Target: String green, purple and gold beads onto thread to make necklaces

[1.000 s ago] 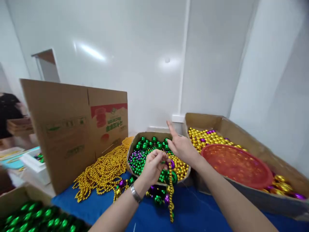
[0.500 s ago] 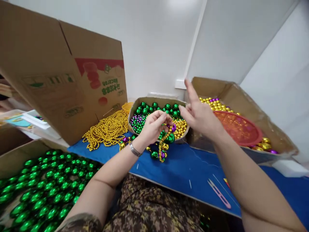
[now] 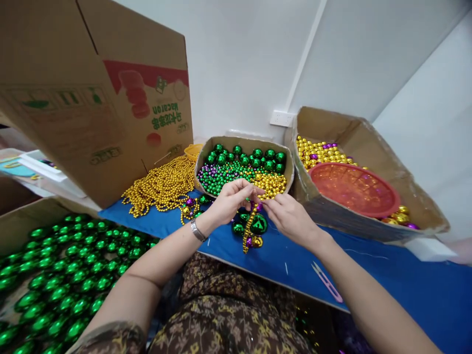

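Observation:
My left hand [image 3: 230, 200] is closed in a pinch on a string of beads [image 3: 250, 227] that hangs from it, gold small beads with larger green, purple and gold balls at the bottom. My right hand [image 3: 289, 218] meets it from the right, fingertips pinched at the same spot on the string. Both hands hover over the blue table [image 3: 387, 285], just in front of a small cardboard box [image 3: 244, 143] filled with green, purple and gold beads. A watch sits on my left wrist.
A pile of gold bead strands [image 3: 162, 187] lies left of the small box. A large box of gold balls [image 3: 372, 142] holds a red basket [image 3: 354, 188]. Green balls fill a box [image 3: 62, 275] at lower left. A tall cardboard box [image 3: 96, 98] stands behind. Pink snips [image 3: 327, 281] lie at right.
The view has tilted down. My right hand, raised with fingers spread before, has come down and pinched onto the bead string beside my left hand.

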`<act>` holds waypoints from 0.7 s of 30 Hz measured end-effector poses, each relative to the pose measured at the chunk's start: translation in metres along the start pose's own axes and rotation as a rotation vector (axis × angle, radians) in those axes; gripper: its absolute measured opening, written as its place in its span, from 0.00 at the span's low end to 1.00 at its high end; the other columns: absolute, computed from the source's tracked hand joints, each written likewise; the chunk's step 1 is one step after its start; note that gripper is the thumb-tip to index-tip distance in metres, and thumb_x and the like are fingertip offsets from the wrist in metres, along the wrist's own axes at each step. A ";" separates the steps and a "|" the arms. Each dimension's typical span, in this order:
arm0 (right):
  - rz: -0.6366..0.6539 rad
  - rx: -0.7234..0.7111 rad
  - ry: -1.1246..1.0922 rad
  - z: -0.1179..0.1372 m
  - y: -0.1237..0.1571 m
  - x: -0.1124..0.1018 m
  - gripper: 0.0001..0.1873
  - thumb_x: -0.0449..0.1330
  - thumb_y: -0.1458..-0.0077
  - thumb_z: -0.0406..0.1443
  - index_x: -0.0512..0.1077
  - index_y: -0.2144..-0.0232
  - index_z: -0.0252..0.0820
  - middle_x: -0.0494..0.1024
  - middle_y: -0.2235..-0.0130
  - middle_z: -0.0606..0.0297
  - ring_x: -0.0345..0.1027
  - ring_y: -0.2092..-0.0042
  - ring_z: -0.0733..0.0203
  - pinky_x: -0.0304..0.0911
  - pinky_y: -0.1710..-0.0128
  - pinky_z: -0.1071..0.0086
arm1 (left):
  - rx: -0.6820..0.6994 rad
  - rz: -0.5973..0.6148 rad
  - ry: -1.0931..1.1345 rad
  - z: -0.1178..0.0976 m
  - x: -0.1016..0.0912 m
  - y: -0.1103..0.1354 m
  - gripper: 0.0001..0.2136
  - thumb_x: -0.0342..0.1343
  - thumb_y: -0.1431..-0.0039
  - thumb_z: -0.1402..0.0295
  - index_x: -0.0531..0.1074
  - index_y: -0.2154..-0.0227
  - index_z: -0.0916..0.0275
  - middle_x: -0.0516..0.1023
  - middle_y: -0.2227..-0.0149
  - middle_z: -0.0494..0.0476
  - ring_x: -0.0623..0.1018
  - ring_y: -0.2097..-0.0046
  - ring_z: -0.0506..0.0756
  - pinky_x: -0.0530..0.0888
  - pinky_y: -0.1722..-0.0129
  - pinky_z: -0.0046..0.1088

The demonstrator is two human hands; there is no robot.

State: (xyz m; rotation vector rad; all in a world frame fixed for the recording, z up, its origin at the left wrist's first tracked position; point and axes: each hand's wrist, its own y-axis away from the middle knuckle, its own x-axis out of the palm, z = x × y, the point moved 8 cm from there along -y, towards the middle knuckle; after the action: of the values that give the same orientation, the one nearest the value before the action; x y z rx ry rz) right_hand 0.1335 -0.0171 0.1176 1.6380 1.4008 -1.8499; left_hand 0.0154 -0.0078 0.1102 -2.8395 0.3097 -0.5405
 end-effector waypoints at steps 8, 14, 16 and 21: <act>-0.053 -0.089 0.046 0.004 -0.004 -0.001 0.20 0.46 0.34 0.36 0.68 0.76 0.38 0.66 0.74 0.63 0.56 0.70 0.62 0.52 0.67 0.69 | -0.042 0.002 0.003 -0.001 -0.001 -0.004 0.15 0.62 0.47 0.58 0.67 0.73 0.64 0.76 0.72 0.54 0.72 0.74 0.46 0.66 0.79 0.19; -0.084 -0.187 0.199 -0.001 -0.014 -0.017 0.19 0.48 0.36 0.34 0.70 0.77 0.39 0.65 0.75 0.62 0.54 0.70 0.60 0.50 0.66 0.67 | 0.014 0.027 -0.065 -0.019 0.009 -0.013 0.14 0.61 0.46 0.59 0.67 0.74 0.63 0.74 0.73 0.54 0.71 0.75 0.47 0.65 0.80 0.20; -0.089 -0.218 0.243 -0.002 -0.017 -0.023 0.19 0.48 0.36 0.34 0.70 0.77 0.39 0.65 0.76 0.62 0.54 0.70 0.60 0.50 0.66 0.66 | 0.025 0.028 -0.083 -0.025 0.011 -0.016 0.14 0.61 0.46 0.59 0.67 0.75 0.63 0.73 0.74 0.54 0.72 0.74 0.47 0.65 0.81 0.20; -0.018 -0.214 0.285 -0.008 -0.026 -0.032 0.19 0.47 0.37 0.33 0.71 0.75 0.38 0.65 0.75 0.61 0.52 0.70 0.59 0.47 0.67 0.65 | 0.052 0.016 -0.117 -0.039 0.016 -0.021 0.14 0.62 0.48 0.59 0.66 0.76 0.62 0.72 0.75 0.52 0.71 0.75 0.47 0.63 0.82 0.19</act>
State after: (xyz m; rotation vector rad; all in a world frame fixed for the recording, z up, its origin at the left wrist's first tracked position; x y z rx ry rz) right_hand 0.1285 -0.0104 0.1584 1.8320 1.6671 -1.4569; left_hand 0.0185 0.0009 0.1563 -2.8017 0.2919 -0.3718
